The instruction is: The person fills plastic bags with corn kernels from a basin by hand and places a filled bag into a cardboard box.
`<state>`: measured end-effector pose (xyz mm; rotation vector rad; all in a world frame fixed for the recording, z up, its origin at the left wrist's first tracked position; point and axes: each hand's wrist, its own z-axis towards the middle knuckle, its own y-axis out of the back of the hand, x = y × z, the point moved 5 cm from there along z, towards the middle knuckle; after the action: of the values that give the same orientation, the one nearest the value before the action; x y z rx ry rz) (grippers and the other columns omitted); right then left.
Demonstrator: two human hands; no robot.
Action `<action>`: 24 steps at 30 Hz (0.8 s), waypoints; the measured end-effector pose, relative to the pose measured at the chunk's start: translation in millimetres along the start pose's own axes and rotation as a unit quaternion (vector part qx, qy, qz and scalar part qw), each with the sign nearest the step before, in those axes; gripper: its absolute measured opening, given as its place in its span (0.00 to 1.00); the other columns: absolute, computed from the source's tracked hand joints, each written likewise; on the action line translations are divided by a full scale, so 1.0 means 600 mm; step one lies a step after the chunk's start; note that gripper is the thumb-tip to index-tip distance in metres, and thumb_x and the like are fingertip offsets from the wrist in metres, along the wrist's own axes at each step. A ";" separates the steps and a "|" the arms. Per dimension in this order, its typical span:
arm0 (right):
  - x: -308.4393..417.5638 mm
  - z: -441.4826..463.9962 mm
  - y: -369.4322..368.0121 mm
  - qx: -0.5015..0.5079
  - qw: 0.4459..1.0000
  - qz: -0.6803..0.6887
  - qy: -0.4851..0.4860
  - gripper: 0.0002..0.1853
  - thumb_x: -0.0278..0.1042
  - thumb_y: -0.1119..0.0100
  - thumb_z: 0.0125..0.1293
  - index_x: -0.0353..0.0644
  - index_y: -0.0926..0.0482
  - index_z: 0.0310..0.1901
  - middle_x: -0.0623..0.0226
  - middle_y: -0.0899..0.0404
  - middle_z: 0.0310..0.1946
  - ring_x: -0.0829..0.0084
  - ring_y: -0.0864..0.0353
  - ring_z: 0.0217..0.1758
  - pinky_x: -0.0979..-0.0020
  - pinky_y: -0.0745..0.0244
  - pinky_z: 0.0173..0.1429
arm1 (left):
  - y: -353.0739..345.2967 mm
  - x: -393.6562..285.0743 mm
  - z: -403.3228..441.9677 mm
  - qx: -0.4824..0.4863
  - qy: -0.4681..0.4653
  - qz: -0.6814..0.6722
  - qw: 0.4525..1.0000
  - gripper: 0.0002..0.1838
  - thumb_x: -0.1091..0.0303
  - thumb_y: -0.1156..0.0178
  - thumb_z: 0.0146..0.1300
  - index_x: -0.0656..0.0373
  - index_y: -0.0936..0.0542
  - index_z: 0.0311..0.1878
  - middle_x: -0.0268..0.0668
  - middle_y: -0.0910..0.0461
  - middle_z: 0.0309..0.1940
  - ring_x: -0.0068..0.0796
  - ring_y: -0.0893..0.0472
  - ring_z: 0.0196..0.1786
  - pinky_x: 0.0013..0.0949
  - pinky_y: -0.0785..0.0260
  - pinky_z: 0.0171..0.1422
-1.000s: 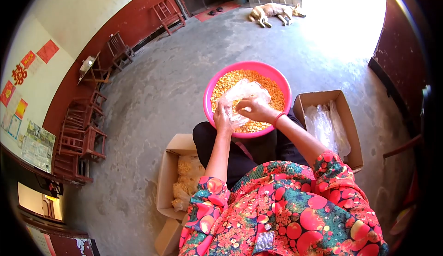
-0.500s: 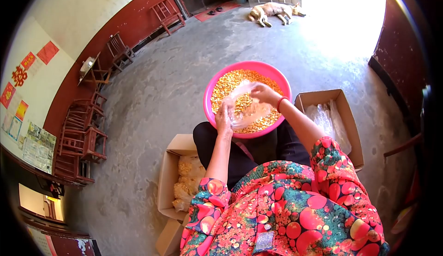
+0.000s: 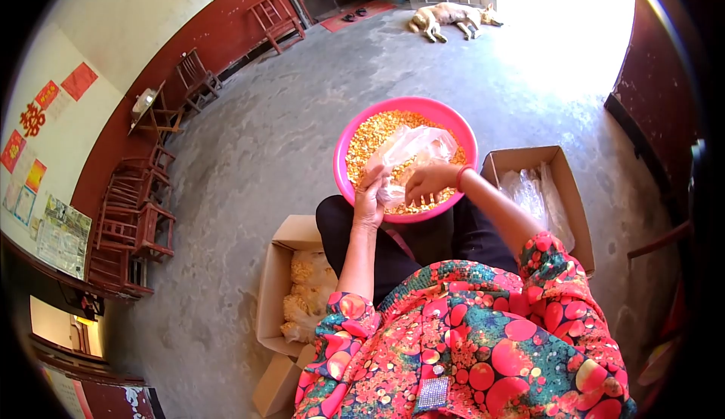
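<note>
A pink basin (image 3: 341,180) holds loose yellow-orange kernels (image 3: 370,134). Over them lies a clear plastic bag (image 3: 418,146), its mouth toward my body. My left hand (image 3: 369,196) is closed on the bag's near left edge, at the basin's rim. Just right of it my right hand (image 3: 432,183) hangs over the kernels with its fingers bent downward, close to the bag; whether they pinch any of the plastic is not clear. A red band circles the right wrist.
Right of the basin stands a cardboard box (image 3: 581,215) with clear bags (image 3: 527,196). At lower left another box (image 3: 269,298) holds filled bags (image 3: 308,287). A dog (image 3: 451,17) lies near the doorway. Wooden chairs (image 3: 155,230) line the left wall.
My right hand first went up and right along the bag, then came back down toward my left hand. The bag is now spread wider over the kernels. My left hand has stayed on it.
</note>
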<state>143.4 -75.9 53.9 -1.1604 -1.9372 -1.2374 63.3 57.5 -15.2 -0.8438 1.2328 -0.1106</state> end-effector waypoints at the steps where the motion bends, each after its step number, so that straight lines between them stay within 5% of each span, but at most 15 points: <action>1: -0.019 0.023 -0.014 -0.013 0.998 -0.047 0.045 0.13 0.40 0.48 0.57 0.46 0.20 0.40 0.68 0.20 0.31 0.75 0.21 0.32 0.73 0.24 0.34 | 0.009 0.007 0.003 0.016 0.009 0.029 0.999 0.16 0.77 0.50 0.60 0.56 0.26 0.52 0.32 0.24 0.46 0.22 0.25 0.45 0.27 0.31 0.52; 2: -0.032 0.044 -0.025 -0.067 0.973 -0.142 0.168 0.14 0.38 0.48 0.55 0.47 0.20 0.42 0.66 0.19 0.33 0.70 0.21 0.36 0.69 0.27 0.42 | 0.010 0.007 0.000 0.016 0.009 0.031 0.999 0.16 0.77 0.50 0.60 0.56 0.26 0.52 0.32 0.24 0.46 0.22 0.25 0.45 0.27 0.31 0.52; 5: -0.025 0.051 -0.051 -0.160 0.951 -0.237 0.115 0.14 0.37 0.49 0.56 0.47 0.21 0.43 0.59 0.21 0.36 0.59 0.24 0.43 0.62 0.31 0.48 | -0.007 -0.002 -0.005 0.034 -0.001 0.002 0.999 0.15 0.75 0.49 0.61 0.57 0.25 0.51 0.33 0.23 0.45 0.23 0.25 0.47 0.30 0.31 0.53; 8: -0.027 0.046 -0.055 -0.274 0.915 -0.281 0.090 0.13 0.40 0.49 0.56 0.49 0.20 0.41 0.59 0.21 0.36 0.60 0.25 0.43 0.61 0.31 0.49 | -0.037 -0.009 -0.012 0.018 0.042 0.027 0.999 0.16 0.73 0.45 0.60 0.59 0.27 0.52 0.33 0.24 0.47 0.23 0.25 0.47 0.28 0.32 0.53; 11: -0.035 0.053 -0.056 -0.265 0.917 -0.278 0.106 0.14 0.43 0.50 0.57 0.48 0.20 0.39 0.58 0.22 0.36 0.60 0.26 0.43 0.60 0.31 0.49 | -0.049 -0.008 -0.012 0.012 -0.017 0.172 0.985 0.24 0.74 0.40 0.56 0.61 0.31 0.57 0.33 0.28 0.49 0.21 0.26 0.47 0.24 0.31 0.50; 19: -0.033 0.060 -0.052 -0.190 0.919 -0.342 0.044 0.15 0.46 0.49 0.52 0.51 0.19 0.39 0.61 0.21 0.38 0.61 0.23 0.44 0.61 0.29 0.49 | -0.066 -0.013 -0.015 0.022 -0.054 0.218 0.974 0.33 0.83 0.46 0.54 0.59 0.42 0.65 0.36 0.35 0.57 0.27 0.33 0.58 0.29 0.36 0.59; 24: -0.065 0.072 -0.045 -0.199 0.946 -0.253 0.036 0.15 0.42 0.49 0.54 0.42 0.20 0.36 0.57 0.20 0.33 0.57 0.22 0.37 0.60 0.30 0.45 | -0.066 -0.017 -0.014 0.032 -0.082 0.226 0.970 0.39 0.86 0.49 0.50 0.58 0.48 0.67 0.36 0.41 0.61 0.28 0.36 0.61 0.30 0.38 0.60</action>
<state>137.7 -56.2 -6.6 -0.7911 -2.0585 -1.9857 66.5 30.8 16.4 -0.4890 1.2285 0.2827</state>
